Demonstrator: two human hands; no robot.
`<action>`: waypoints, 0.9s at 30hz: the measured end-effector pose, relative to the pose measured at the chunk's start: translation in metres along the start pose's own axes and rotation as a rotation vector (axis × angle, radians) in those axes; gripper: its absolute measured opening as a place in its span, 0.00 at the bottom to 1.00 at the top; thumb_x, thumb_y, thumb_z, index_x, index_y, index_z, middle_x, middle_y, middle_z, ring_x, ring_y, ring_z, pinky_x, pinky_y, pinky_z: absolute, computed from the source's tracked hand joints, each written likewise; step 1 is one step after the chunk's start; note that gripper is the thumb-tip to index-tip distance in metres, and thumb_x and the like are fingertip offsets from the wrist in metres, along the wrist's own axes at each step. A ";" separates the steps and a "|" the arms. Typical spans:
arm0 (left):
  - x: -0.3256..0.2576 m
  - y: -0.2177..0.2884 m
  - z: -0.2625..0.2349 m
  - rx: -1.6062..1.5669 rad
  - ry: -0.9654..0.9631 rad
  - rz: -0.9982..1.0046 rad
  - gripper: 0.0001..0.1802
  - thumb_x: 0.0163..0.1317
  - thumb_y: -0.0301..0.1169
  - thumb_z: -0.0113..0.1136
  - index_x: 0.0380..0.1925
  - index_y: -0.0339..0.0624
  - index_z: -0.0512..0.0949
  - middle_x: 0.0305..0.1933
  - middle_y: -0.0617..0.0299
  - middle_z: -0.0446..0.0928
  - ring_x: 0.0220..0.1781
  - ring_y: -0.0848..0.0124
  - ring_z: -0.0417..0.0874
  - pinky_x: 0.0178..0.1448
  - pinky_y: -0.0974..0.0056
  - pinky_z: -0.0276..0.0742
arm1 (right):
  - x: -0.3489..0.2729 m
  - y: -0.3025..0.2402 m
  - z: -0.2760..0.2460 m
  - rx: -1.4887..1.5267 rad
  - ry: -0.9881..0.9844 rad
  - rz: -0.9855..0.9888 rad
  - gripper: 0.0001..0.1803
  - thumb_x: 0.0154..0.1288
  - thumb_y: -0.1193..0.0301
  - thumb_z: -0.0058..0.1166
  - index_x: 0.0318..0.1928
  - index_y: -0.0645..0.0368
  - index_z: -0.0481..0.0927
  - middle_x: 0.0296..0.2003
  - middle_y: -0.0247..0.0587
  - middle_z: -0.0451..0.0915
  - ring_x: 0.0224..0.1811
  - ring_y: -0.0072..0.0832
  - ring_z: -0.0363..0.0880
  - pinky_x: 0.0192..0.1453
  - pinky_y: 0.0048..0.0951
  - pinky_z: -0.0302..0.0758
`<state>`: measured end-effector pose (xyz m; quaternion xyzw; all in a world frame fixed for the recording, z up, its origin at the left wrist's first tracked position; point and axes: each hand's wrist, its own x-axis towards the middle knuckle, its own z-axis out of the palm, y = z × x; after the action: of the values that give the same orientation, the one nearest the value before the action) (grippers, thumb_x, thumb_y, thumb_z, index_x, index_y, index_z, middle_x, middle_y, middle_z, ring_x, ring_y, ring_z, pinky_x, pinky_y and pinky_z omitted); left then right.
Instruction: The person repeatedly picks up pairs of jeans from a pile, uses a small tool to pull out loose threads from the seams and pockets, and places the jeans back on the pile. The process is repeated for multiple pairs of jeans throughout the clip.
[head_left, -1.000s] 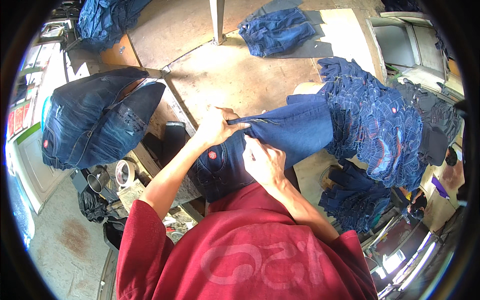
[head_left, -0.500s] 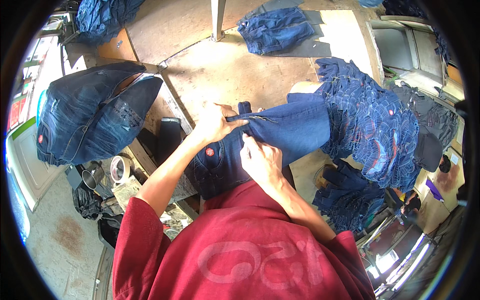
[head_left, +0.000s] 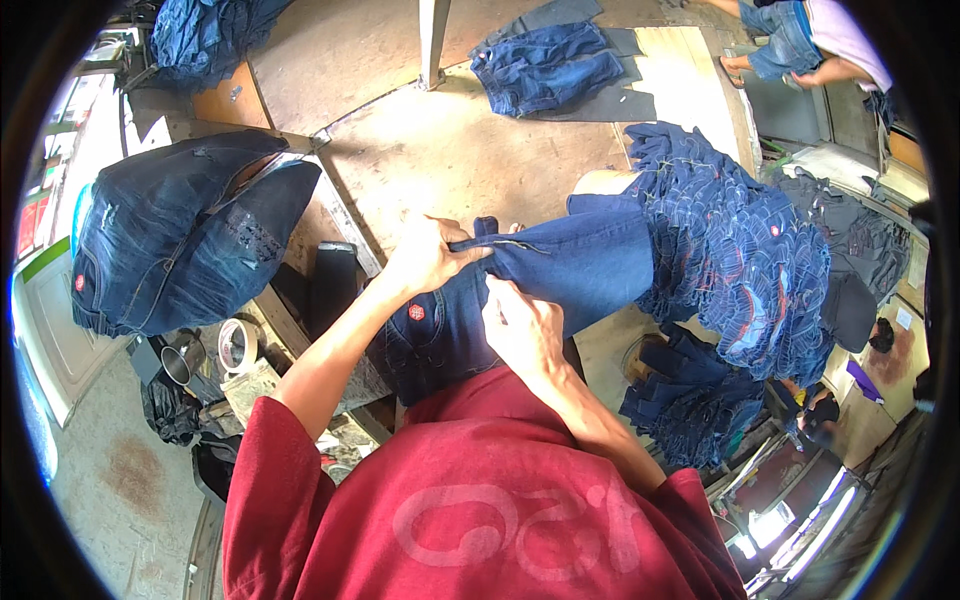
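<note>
1. Since a second ago both hands have drawn slightly closer over the same fold of denim; the pair of jeans [head_left: 560,265] between them lies much as it did, and the view has tipped enough to bring another person [head_left: 815,40] into the upper right corner.

2. Far to the left of the grip, well apart from it, a stack of dark jeans [head_left: 180,235] rests on a raised surface, with a roll of tape [head_left: 237,343] and a metal cup [head_left: 177,363] below it.

3. Left hand [head_left: 425,255]: its grip is clamped on the waist end of the jeans, thumb on top and fingers curled under the bunched edge. The cloth runs away from this grip to the right.

4. Right hand [head_left: 520,325]: just beside and below the left, its fingertips are pinched together on the same edge of the jeans. Both grips touch the cloth; the two hands are near but I cannot tell whether they touch each other.

5. Jeans: their long axis lies left to right across the bench [head_left: 450,160], waist at the grips, leg stretching rightward. A lower part with a small red tag hangs down beneath the hands toward the red shirt. Neither hand is clearly nearer; both sit at the same end.

6. Right of the grip, the leg's far end meets a pile of stitched denim pieces [head_left: 740,270], touching or overlapping it. Beyond, up the bench, lie denim shorts [head_left: 545,65].
</note>
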<state>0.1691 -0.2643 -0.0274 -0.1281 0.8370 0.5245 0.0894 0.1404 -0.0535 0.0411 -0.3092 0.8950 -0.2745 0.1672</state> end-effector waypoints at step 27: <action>0.001 -0.004 0.004 -0.028 0.047 0.018 0.17 0.64 0.39 0.81 0.31 0.34 0.91 0.24 0.50 0.84 0.27 0.60 0.85 0.39 0.52 0.80 | -0.004 0.006 -0.009 0.001 -0.048 0.025 0.12 0.69 0.75 0.65 0.51 0.59 0.89 0.27 0.47 0.89 0.24 0.40 0.90 0.29 0.40 0.86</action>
<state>0.1690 -0.2626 -0.0328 -0.1342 0.8325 0.5338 0.0635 0.1363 -0.0431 0.0449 -0.3046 0.8944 -0.2651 0.1923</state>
